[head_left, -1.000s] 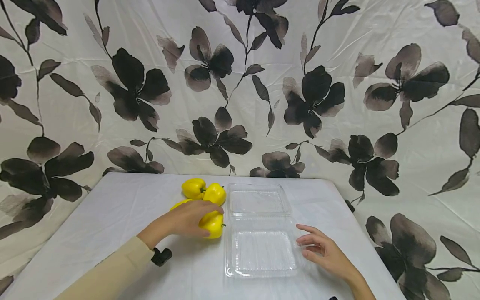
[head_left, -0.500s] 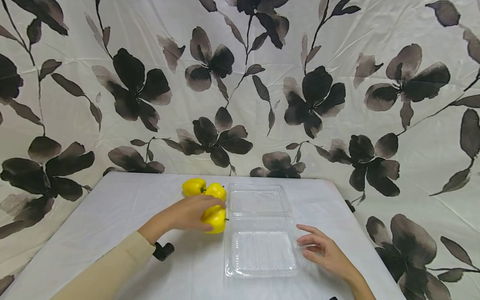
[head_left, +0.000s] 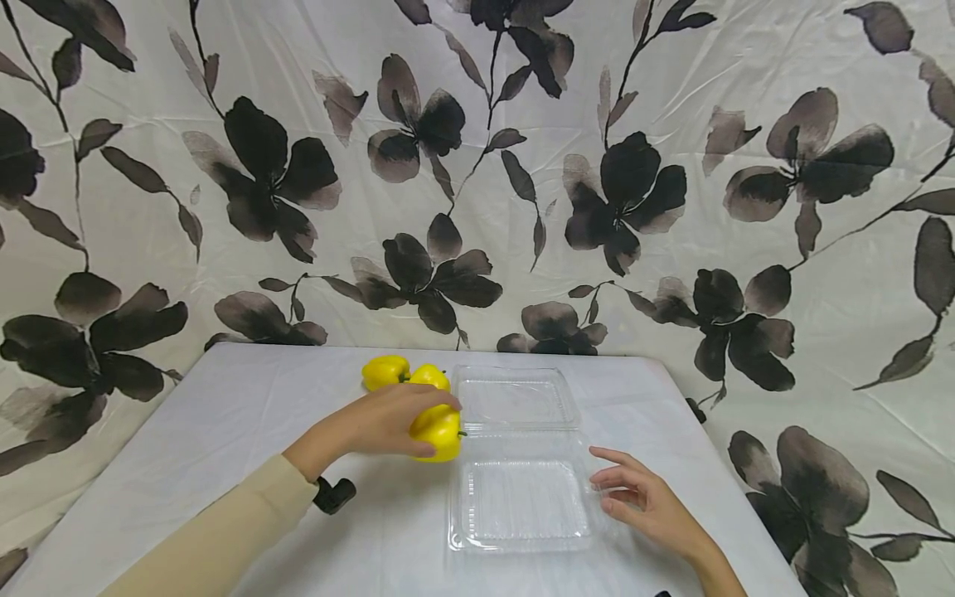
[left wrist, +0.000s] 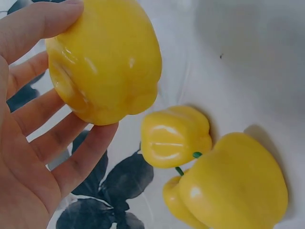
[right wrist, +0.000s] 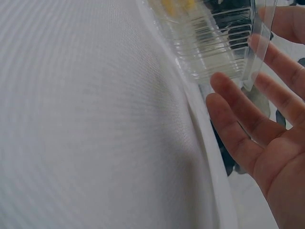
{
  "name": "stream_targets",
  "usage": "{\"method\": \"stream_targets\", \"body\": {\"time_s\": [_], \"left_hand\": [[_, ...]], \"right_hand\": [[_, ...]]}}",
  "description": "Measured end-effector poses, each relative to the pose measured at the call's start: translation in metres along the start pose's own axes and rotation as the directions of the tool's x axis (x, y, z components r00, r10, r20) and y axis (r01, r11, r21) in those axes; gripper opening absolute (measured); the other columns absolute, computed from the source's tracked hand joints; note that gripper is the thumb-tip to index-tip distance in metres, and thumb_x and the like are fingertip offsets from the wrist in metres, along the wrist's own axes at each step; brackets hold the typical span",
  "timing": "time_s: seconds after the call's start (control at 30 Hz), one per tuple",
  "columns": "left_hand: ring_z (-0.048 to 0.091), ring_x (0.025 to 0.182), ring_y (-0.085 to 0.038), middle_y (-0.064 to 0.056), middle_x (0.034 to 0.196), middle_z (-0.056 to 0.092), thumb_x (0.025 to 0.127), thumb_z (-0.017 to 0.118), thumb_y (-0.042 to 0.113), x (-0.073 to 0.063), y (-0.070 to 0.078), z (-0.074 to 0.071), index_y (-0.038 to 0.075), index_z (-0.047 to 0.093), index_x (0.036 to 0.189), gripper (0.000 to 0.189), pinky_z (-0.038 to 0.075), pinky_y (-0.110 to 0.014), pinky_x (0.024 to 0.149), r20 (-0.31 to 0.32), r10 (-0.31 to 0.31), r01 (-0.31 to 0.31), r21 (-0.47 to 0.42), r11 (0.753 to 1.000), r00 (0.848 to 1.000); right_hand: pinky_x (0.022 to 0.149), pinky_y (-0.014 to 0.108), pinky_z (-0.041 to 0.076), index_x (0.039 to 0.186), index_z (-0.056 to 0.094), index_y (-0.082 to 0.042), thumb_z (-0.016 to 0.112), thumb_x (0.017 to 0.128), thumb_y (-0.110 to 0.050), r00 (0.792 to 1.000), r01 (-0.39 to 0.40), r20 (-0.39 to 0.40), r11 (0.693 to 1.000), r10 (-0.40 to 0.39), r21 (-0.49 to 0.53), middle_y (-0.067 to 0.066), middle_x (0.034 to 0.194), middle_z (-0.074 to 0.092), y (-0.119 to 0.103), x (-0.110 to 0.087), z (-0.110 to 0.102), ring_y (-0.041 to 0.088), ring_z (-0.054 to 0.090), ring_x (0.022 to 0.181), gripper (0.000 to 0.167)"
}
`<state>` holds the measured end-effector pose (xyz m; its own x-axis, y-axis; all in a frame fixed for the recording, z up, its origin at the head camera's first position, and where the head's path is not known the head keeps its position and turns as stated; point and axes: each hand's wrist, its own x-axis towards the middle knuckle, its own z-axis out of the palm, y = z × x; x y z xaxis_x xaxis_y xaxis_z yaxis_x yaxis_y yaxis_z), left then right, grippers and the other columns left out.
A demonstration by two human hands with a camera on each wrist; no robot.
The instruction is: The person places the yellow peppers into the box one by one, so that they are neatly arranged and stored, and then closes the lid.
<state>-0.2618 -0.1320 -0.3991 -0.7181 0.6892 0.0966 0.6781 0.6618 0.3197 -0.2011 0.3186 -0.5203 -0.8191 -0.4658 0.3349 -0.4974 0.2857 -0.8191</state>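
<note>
My left hand (head_left: 380,421) holds a yellow bell pepper (head_left: 440,433) between thumb and fingers, at the left edge of a clear plastic clamshell container (head_left: 525,502). In the left wrist view the held bell pepper (left wrist: 107,62) looks raised from the table, its stem hidden. The container lies with its lid (head_left: 515,398) folded back, away from me. Beside its right edge is my right hand (head_left: 656,506), fingers loosely bent. In the right wrist view, fingertips (right wrist: 221,83) are at the container's wall (right wrist: 252,52); whether they all touch it is unclear.
More yellow bell peppers (head_left: 385,373) sit left of the lid; my left hand partly covers the group. The left wrist view has three of them, one large bell pepper (left wrist: 238,186) in front. A white-covered table (head_left: 224,431) meets a floral cloth backdrop (head_left: 522,207).
My left hand has lifted the bell pepper and carried it slightly right, to the container's left edge. The right hand and the container have stayed put.
</note>
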Motion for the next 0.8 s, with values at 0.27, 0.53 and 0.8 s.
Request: {"method": "stream_targets", "body": {"time_s": [0.27, 0.53, 0.8], "left_hand": [[0.060, 0.131, -0.022, 0.007, 0.142, 0.066, 0.087, 0.087, 0.025, 0.006, 0.008, 0.000, 0.027, 0.062, 0.141, 0.060, 0.049, -0.049, 0.112, 0.005, 0.030, -0.030, -0.001, 1.000, 1.000], [0.061, 0.124, -0.016, 0.011, 0.137, 0.066, 0.087, 0.087, 0.025, 0.018, 0.017, 0.002, 0.028, 0.062, 0.140, 0.060, 0.051, -0.044, 0.109, 0.015, 0.058, -0.058, -0.008, 0.998, 0.998], [0.060, 0.120, -0.016, 0.007, 0.135, 0.067, 0.088, 0.088, 0.026, 0.028, 0.024, 0.008, 0.030, 0.061, 0.140, 0.059, 0.052, -0.043, 0.106, 0.057, 0.034, -0.031, -0.047, 0.998, 0.998]], "right_hand": [[0.097, 0.031, 0.059, 0.123, 0.071, 0.001, 0.070, 0.099, 0.002, 1.000, -0.001, 0.001, 1.000, 0.001, -0.003, 0.021, 0.159, 0.046, 0.000, 0.000, 0.000, 0.023, 0.071, 0.117, 0.024], [0.097, 0.030, 0.059, 0.123, 0.071, 0.001, 0.071, 0.099, 0.002, 1.000, 0.002, 0.001, 1.000, -0.002, -0.007, 0.021, 0.159, 0.046, 0.000, 0.000, 0.000, 0.026, 0.071, 0.117, 0.025], [0.097, 0.030, 0.059, 0.123, 0.071, 0.001, 0.070, 0.099, 0.002, 1.000, 0.001, 0.000, 1.000, -0.001, -0.010, 0.026, 0.158, 0.045, -0.001, 0.000, 0.000, 0.024, 0.071, 0.117, 0.025]]}}
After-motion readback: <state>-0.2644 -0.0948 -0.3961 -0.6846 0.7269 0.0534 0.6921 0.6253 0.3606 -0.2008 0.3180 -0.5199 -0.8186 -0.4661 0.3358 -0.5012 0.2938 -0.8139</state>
